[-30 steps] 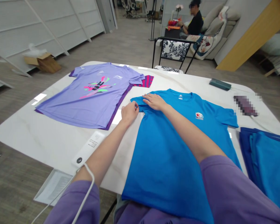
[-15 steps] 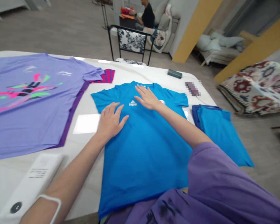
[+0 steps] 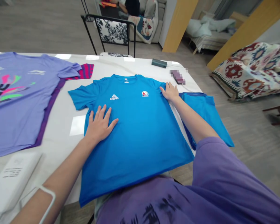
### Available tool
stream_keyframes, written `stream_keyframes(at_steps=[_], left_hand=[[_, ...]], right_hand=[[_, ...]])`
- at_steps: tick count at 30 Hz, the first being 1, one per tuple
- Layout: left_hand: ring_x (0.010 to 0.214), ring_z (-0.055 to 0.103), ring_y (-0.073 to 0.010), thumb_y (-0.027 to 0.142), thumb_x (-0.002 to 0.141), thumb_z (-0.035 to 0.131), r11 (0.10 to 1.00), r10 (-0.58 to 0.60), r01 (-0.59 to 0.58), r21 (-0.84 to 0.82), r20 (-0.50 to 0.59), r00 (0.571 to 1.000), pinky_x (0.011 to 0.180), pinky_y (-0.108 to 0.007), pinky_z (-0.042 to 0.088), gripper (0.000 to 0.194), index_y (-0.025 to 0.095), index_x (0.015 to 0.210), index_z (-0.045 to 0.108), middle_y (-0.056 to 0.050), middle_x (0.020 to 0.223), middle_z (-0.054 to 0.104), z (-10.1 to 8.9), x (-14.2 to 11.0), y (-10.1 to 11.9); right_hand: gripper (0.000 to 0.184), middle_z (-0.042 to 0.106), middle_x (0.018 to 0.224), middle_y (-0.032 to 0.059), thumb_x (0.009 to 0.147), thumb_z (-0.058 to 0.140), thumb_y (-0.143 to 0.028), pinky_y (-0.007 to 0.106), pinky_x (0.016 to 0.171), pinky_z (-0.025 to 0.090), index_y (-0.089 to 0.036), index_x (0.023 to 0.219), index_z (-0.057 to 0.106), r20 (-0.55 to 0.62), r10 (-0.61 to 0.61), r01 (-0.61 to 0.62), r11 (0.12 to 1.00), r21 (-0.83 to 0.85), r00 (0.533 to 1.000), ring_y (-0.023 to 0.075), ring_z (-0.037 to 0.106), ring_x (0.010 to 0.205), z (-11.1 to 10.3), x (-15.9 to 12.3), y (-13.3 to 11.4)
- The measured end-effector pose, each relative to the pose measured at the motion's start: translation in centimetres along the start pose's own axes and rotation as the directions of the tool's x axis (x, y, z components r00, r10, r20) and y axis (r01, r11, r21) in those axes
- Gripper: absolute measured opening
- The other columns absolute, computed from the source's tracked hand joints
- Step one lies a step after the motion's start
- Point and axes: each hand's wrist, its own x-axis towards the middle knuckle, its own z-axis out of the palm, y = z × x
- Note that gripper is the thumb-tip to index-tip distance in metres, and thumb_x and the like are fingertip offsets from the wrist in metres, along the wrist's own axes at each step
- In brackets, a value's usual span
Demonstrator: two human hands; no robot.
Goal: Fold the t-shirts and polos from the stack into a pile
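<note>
A blue T-shirt (image 3: 133, 124) lies spread front side up on the white table (image 3: 57, 124), with its neck at the far side and its hem over the near edge. My left hand (image 3: 100, 123) rests flat on the left part of its chest, fingers spread. On the right sleeve lies my right hand (image 3: 170, 91), fingers stretched out, covering most of that sleeve. Close to my right forearm are folded blue garments (image 3: 202, 115), partly hidden by the arm.
A lavender T-shirt (image 3: 21, 102) over darker clothes covers the table's left side. A white box (image 3: 16, 177) lies near my left forearm. At the far right are a dark green case (image 3: 159, 63) and a blurred phone-like object (image 3: 177, 77). A chair (image 3: 113, 31) stands beyond.
My right hand has moved from the shirt's chest out to its right sleeve. My left hand has slid nearer onto the chest. The view has shifted, and the shirt's front looks smoother.
</note>
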Motion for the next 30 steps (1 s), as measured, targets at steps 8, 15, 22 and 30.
stream_keyframes(at_steps=[8,15,22,30], left_hand=[[0.182,0.011,-0.0417,0.071,0.111,0.046,1.000,-0.005,0.007,-0.009,0.157,0.988,0.146,-0.066,0.010,0.096,0.015,0.186,0.024,-0.018,0.193,0.021,-3.6,-10.1,4.5],[0.168,0.038,-0.0454,0.065,0.110,0.057,0.955,-0.267,0.273,-0.112,0.065,0.962,0.138,-0.063,0.030,0.079,0.019,0.174,0.046,-0.020,0.180,0.041,-3.8,-21.6,6.1],[0.118,0.072,-0.0406,0.062,0.111,0.059,0.832,-0.553,0.538,-0.135,-0.114,0.826,0.103,-0.058,0.053,0.047,0.022,0.134,0.064,-0.017,0.122,0.075,-4.4,-30.5,5.5],[0.085,0.077,-0.0386,0.048,0.105,0.058,0.790,-0.541,0.475,-0.388,-0.076,0.838,0.078,-0.064,0.058,0.017,0.038,0.095,0.068,-0.010,0.092,0.075,-4.5,-30.0,4.6]], right_hand=[[0.104,0.012,0.194,0.0173,0.113,0.024,-0.086,0.071,0.145,0.011,-0.014,0.188,0.016,0.022,-0.507,0.504,0.860,0.081,0.862,0.0432,0.014,0.180,0.8,-13.2,-5.6],[0.101,0.012,0.195,0.0152,0.113,0.022,-0.086,0.076,0.143,0.014,-0.021,0.190,0.008,0.133,-0.651,0.649,0.758,0.067,0.747,0.0455,0.019,0.178,2.6,-25.6,-7.3],[0.092,0.055,0.170,0.0201,0.112,0.033,-0.082,0.067,0.124,0.053,-0.026,0.184,0.032,-0.080,-0.660,0.663,0.734,0.146,0.747,0.0421,0.063,0.148,-1.7,-22.0,-16.2],[0.067,0.078,0.144,0.0184,0.106,0.064,-0.070,0.046,0.104,0.063,-0.017,0.147,0.070,0.060,-0.737,0.708,0.666,0.236,0.673,0.0365,0.077,0.122,-2.0,-10.3,-44.5]])
